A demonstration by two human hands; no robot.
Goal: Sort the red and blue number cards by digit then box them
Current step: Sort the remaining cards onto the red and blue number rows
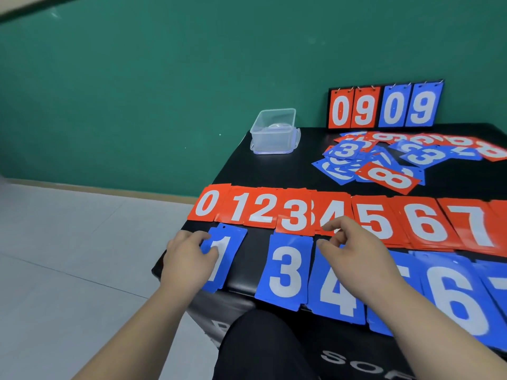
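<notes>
My left hand point(189, 259) grips the blue 1 card point(231, 248) at the worktop's point(274, 174) near left, below the red row point(258, 208). My right hand point(354, 250) is curled over the blue 4 card point(334, 293); I can't tell if it holds anything.

The red cards point(370, 223) read 0–7, the blue cards point(285, 267) 1, 3, 4, 6, the flip scoreboard point(384, 108) 0909.
</notes>
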